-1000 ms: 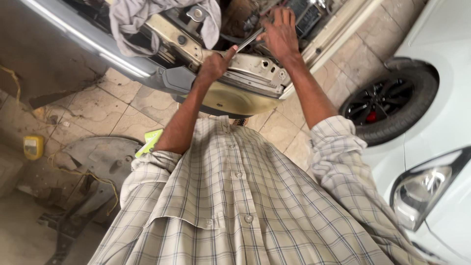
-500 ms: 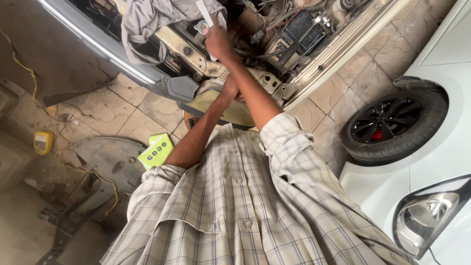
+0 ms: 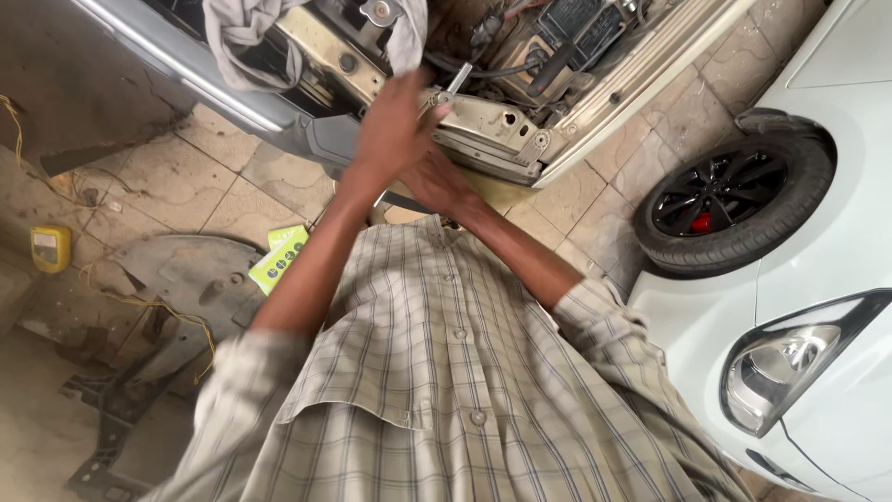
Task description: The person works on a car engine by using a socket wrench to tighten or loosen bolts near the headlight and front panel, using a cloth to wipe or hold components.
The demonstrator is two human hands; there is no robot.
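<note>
Work sits midway: left hand (image 3: 395, 130) grasps a metal wrench (image 3: 452, 84) over the bare front panel (image 3: 492, 125), right hand (image 3: 437, 181) below it, fingers indistinct.

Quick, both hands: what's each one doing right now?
Left hand: closed, grip on a wrench at the engine bay.
Right hand: partly hidden below the left; cannot be told.

Left hand (image 3: 395, 125) motion-blurred; right hand (image 3: 437, 181) partly hidden behind it; wrench (image 3: 452, 85) mostly covered
</note>
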